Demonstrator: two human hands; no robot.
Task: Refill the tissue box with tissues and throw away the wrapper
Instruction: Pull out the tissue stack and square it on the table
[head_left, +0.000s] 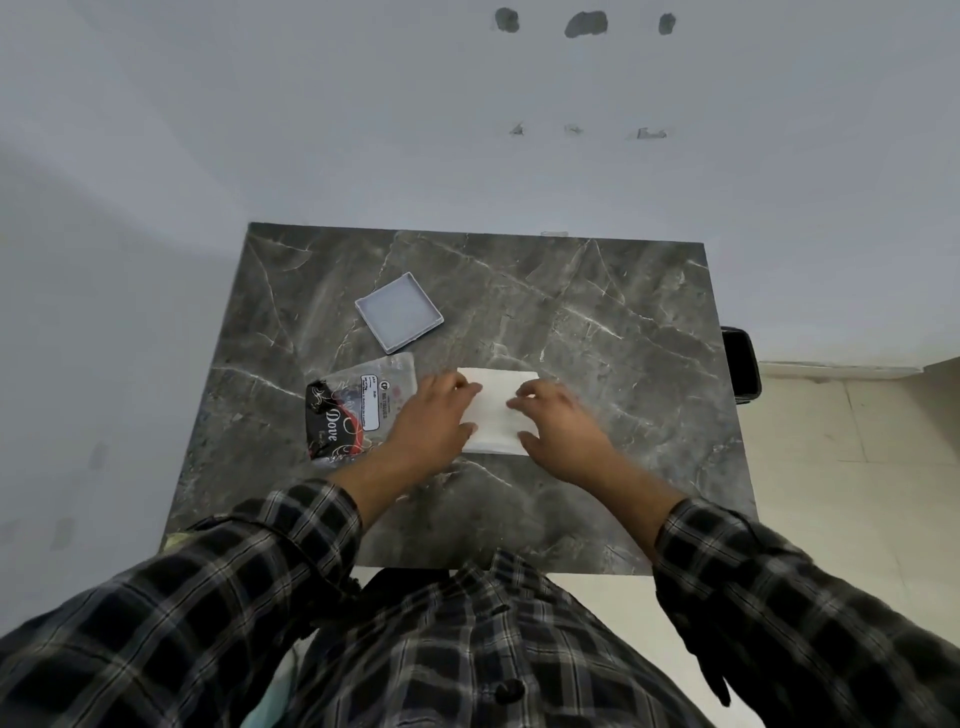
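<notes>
Plaid sleeves nearest. Left hand (434, 418) + right hand (563, 423) flat, fingers spread, on white rectangular tissue stack (496, 410), table (597, 332) centre; long axis left-right. Shallow grey square plastic box (399, 312) far-left, left hand nearer. Black printed wrapper (358, 405) left.

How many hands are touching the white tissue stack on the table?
2. The left hand rests on the left edge of the tissue stack, and the right hand on its right edge, on the marble table.

Both hands forward — left (434, 418) and right (563, 423) palms-down, fingers spread.
</notes>
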